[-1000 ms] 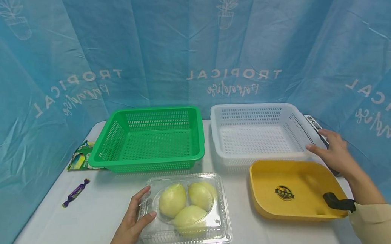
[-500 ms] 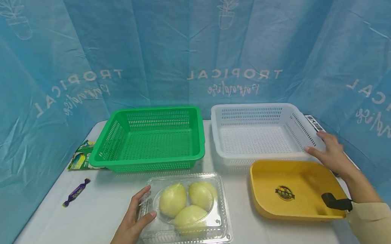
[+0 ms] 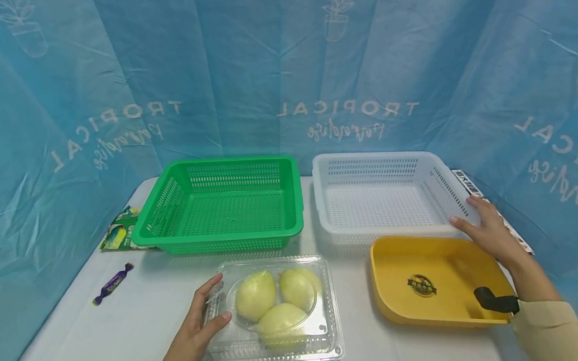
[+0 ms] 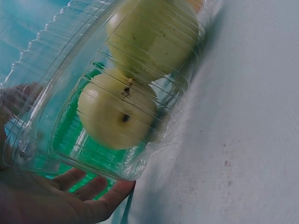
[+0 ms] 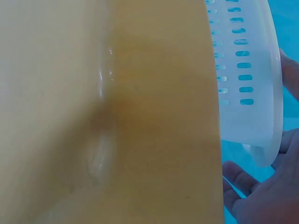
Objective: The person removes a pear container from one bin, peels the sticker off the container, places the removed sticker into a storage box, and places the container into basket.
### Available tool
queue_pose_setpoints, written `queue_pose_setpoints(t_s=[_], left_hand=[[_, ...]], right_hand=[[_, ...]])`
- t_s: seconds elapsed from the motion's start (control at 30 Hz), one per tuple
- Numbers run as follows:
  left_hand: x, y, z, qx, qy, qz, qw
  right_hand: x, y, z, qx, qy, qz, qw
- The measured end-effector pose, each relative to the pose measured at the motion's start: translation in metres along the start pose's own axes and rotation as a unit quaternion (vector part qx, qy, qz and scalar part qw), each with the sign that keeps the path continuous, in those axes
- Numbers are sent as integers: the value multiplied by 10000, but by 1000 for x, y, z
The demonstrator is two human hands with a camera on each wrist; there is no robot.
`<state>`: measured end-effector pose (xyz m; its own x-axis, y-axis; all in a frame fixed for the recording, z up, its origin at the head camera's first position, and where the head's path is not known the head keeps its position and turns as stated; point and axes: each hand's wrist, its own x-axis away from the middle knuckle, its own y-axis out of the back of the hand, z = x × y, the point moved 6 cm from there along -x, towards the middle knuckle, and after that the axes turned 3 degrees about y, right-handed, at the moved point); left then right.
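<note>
A clear plastic clamshell box (image 3: 324, 329) lies on the table, holding pale yellow-green round fruits (image 3: 255, 296) that look like pears. My left hand (image 3: 194, 330) holds its left side, thumb over the lid and fingers along the edge. Close up in the left wrist view, the left fingers (image 4: 114, 198) lie against the box's end wall. My right hand (image 3: 491, 233) grips the near right corner of a white perforated basket (image 3: 320, 200); its rim (image 5: 275, 93) runs between thumb and fingers in the right wrist view.
Left of the white basket stands a green perforated basket (image 3: 294, 225), with a green packet (image 3: 121, 231) beside it. A purple-wrapped candy (image 3: 113, 284) lies at left. Below my right forearm is a yellow tray (image 3: 401, 273). A printed package (image 3: 465, 182) lies right of the white basket.
My right hand has moved slightly left and down onto the white basket's corner, uncovering more of the printed package. The left hand and the clear box have stayed put.
</note>
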<state>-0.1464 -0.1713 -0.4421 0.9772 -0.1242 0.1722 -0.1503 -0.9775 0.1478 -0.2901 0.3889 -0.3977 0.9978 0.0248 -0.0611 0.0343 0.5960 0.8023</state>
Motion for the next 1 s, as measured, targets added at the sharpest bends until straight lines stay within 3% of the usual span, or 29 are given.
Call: queue_pose_setpoints(t_s=[0.47,0.87,1.0], left_hand=[[-3,-2,2,135,30,74,9999],[2,-4,-5,413,-437,21,9982],[4,-7,-9,274,-610,2,9978]], right_hand=[[1,-5,-5,-482,181,-48,9987],[1,-5,-3,-501,304,-109,9982],[1,-4,-2,-585,484,-134,9970]])
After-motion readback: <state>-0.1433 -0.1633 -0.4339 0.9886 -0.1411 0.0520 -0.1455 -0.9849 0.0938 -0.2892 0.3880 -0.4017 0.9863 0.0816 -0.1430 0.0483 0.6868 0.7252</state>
